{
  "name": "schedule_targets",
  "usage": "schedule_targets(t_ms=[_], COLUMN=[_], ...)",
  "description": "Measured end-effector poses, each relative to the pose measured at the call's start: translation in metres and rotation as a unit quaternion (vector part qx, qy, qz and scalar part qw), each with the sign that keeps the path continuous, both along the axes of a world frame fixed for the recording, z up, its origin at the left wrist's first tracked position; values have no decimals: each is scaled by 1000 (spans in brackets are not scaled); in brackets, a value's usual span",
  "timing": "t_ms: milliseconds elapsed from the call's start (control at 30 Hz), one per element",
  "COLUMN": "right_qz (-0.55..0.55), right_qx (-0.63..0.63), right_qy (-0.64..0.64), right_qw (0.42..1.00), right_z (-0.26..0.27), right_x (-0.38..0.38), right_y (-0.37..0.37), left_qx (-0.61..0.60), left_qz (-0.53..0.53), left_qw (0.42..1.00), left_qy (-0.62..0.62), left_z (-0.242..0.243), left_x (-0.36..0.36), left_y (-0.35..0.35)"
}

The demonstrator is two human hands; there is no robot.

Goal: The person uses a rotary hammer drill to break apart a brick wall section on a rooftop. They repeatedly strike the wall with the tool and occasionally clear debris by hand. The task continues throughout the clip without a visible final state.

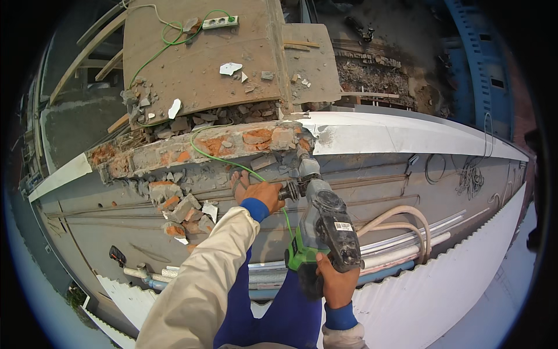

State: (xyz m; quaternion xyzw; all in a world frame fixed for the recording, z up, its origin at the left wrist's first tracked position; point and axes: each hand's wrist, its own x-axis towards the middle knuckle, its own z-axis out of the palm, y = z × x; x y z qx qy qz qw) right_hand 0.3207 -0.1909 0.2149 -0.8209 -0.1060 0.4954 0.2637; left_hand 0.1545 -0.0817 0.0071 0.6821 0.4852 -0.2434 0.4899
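A green and black demolition hammer (324,205) slants across the middle of the view, its front end away from me. My left hand (265,195) is wrapped around the black side handle (289,191). At the back, my right hand (338,279) grips the rear handle, its trigger hidden. The hammer's nose (308,165) meets the broken end of a brick and mortar parapet wall (218,141), beside a white coping (392,133). The bit's tip cannot be made out. Close to my left hand, a sandalled foot (239,183) stands on the grey floor.
A green cord (205,152) crosses the wall to a power strip (220,22) on a dusty board (196,65). Brick rubble (185,209) lies left of my arm. Pipes (405,255), a hose (401,209) and steel rods (370,179) lie on the floor. Beyond the wall, the ground drops lower.
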Motion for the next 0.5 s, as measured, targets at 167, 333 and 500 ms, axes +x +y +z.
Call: schedule_targets(t_ms=[167, 333, 500], right_qz=[-32, -53, -65], right_qx=[26, 37, 41], right_qy=[-14, 5, -2], right_qw=[999, 998, 997], right_z=[-3, -9, -16], right_x=[-32, -32, -20], right_y=[19, 28, 21], left_qx=[2, 6, -16], left_qz=[0, -22, -28], left_qw=[1000, 1000, 999], left_qy=[2, -4, 18], left_z=[-2, -13, -20], left_x=[-14, -13, -3], left_y=[21, 31, 23])
